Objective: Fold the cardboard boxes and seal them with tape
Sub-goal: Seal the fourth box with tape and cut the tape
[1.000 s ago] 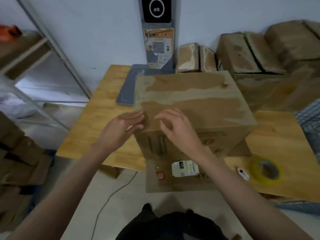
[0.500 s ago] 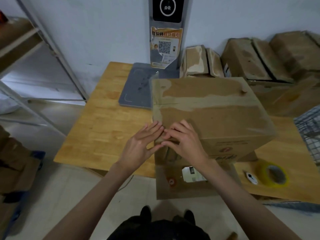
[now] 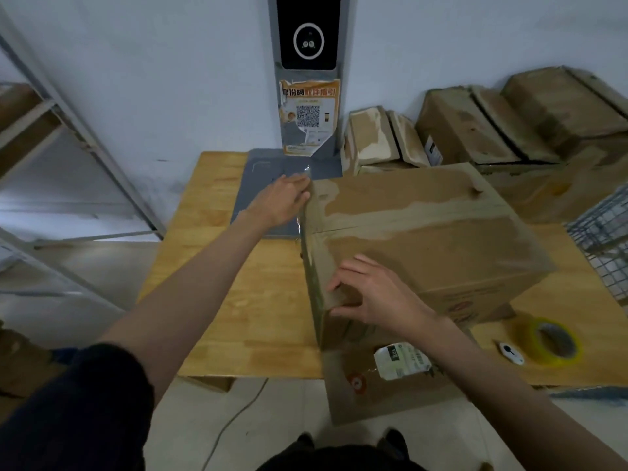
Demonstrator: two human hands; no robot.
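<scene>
On wooden table (image 3: 217,283), left hand (image 3: 280,202) flat at box (image 3: 418,239) far corner, right hand (image 3: 377,294) spread on near corner

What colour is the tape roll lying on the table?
Yellow-tinted, translucent tape roll, seen in the head view, right of the box.

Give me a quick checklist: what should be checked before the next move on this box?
1. Cardboard box sits on the wooden table: ok.
2. Top seam taped over: ok.
3. Right hand steadies the near corner: ok.
4. Left hand at the far left corner, on a clear tape strip: ok.
5. That strip fully stuck down the left edge: cannot tell.
6. Tape roll lies within reach on the table: ok.
</scene>
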